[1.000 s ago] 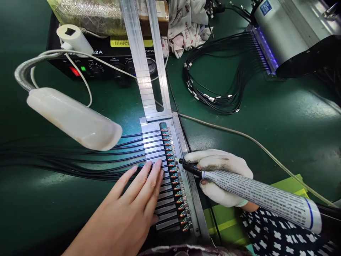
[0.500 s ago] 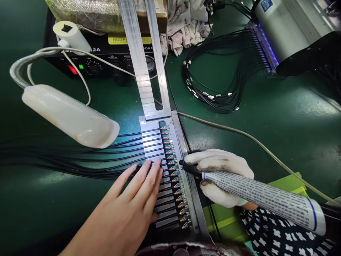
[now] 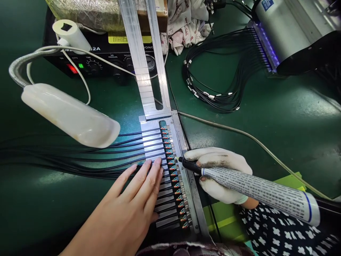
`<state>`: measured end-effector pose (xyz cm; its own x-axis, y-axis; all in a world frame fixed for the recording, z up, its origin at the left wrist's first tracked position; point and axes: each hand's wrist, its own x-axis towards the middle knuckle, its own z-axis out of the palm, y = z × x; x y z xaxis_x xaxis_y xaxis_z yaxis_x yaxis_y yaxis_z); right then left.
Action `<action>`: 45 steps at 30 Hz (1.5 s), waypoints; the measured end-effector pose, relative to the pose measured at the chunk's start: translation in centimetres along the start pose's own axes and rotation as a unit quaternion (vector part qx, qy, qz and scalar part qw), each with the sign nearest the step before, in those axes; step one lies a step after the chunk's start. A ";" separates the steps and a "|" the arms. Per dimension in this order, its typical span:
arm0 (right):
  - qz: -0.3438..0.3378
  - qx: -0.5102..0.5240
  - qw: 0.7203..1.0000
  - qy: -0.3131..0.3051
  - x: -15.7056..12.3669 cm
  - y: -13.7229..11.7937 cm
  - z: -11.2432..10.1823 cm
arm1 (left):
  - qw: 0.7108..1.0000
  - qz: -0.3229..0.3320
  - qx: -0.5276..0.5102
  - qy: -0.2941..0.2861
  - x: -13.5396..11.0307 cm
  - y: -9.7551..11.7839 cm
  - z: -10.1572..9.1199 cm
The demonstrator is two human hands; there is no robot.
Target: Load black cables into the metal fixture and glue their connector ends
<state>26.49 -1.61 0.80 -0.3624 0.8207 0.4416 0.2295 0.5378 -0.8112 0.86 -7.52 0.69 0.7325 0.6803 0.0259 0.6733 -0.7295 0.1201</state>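
My bare left hand (image 3: 133, 199) lies with fingers stretched out over black cables (image 3: 130, 157) on a slotted metal fixture (image 3: 151, 126). Its fingertips rest just left of a row of small connectors (image 3: 174, 173) with coloured wires and metal ends. My gloved right hand (image 3: 221, 174), bare at the thumb tip, is closed around a dispensing syringe (image 3: 255, 192) with a printed white barrel and a black front end. The fine yellowish tip points left at the connector row, near its middle. Whether it touches a connector, I cannot tell.
A white gooseneck lamp (image 3: 69, 115) hangs over the cables at left. Behind stands a black dispenser controller (image 3: 103, 60). A hinged metal frame (image 3: 144, 78) rises from the fixture. Coiled black cables (image 3: 213, 96) lead to a silver unit (image 3: 295, 35) with violet light at upper right.
My right hand has shifted slightly up and left, and the syringe's rear end has swung up. The tip sits a little higher beside the connectors. My left hand has stayed put.
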 end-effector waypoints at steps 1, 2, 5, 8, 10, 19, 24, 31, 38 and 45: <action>0.001 0.000 1.000 0.001 0.0 0.0 0.0 | 1.000 0.001 0.000 0.001 0.0 0.0 0.0; 0.001 -0.001 1.000 0.003 0.0 0.0 0.1 | 1.000 0.002 0.001 0.002 0.0 0.0 0.0; -0.003 -0.007 1.000 0.015 -0.2 0.1 0.1 | 1.000 0.003 0.006 0.008 0.0 0.0 -0.1; -0.011 -0.018 0.999 0.029 -0.6 -0.2 -0.1 | 1.000 0.005 0.012 0.012 -0.2 0.1 -0.1; -0.017 -0.022 0.999 0.026 -0.9 -0.6 -0.3 | 1.000 0.010 0.014 0.009 -0.4 0.2 -0.1; -0.009 -0.036 0.999 -0.001 -1.6 -1.0 0.2 | 1.000 0.025 0.004 0.009 -0.6 0.6 0.0; -0.004 -0.024 1.000 0.000 -1.8 -0.5 0.3 | 0.999 0.032 -0.002 0.011 -0.6 0.6 0.0; 0.006 -0.018 1.000 -0.006 -1.6 -0.6 0.3 | 1.000 0.028 -0.004 0.005 -0.6 0.6 0.1; 0.001 -0.022 1.000 -0.007 -1.7 -0.6 0.3 | 1.000 0.027 -0.003 0.008 -0.6 0.7 0.0; -0.007 -0.023 1.000 -0.008 -1.7 -0.6 0.2 | 1.000 0.026 0.000 -0.002 -0.6 0.6 0.0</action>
<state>26.77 -3.33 0.47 -0.3795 0.8103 0.4466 0.2648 0.5577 -0.7867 0.83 -8.42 0.76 0.7668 0.6413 0.0281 0.6345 -0.7639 0.1178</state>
